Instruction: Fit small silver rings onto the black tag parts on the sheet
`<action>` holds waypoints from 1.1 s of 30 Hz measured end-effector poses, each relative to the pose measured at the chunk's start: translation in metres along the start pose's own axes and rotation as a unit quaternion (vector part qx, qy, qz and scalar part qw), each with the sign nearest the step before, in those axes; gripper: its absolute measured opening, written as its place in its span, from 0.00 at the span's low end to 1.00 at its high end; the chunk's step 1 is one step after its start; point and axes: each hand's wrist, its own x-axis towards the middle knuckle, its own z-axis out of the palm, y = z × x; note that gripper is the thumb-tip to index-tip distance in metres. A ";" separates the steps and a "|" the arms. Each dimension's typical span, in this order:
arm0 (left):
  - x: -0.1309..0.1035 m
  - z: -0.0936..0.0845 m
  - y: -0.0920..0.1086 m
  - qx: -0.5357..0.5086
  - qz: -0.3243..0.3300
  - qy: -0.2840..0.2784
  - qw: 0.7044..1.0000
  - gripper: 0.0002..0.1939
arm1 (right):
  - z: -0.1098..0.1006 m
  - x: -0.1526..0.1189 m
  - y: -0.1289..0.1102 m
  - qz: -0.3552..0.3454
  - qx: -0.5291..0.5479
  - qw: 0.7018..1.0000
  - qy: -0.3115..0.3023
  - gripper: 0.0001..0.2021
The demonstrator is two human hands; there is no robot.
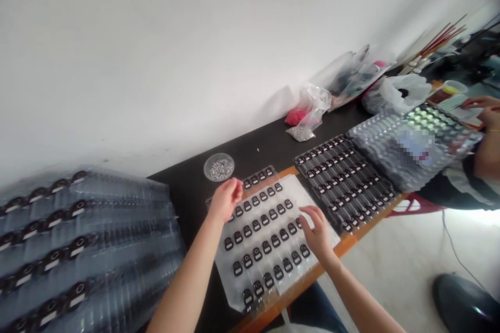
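Observation:
My left hand (227,200) is over the upper left part of a pale plastic tray (250,242), its fingers pinched together. Whatever they may hold is too small to make out. Above the tray's right side is my right hand (316,230), fingers curved and apart from the thumb, with nothing visible in them. Its fingertips are close to a small black part (292,228) with a ring and a white label area. Several such parts sit in rows on this tray. Just beyond my left hand stands a round clear dish (219,167) of tiny silvery pieces.
Stacked trays of black parts (128,250) stand at left. Another filled tray (344,182) lies to the right, with a clear tray stack (375,140) beyond. Plastic bags (308,112) lie along the wall. A co-worker's hands (484,109) show at far right, near a red stool (422,205).

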 end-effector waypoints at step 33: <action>-0.043 0.116 -0.104 -0.113 0.004 0.196 0.974 0.14 | 0.016 0.088 -0.027 -0.005 0.187 0.956 -0.227 0.04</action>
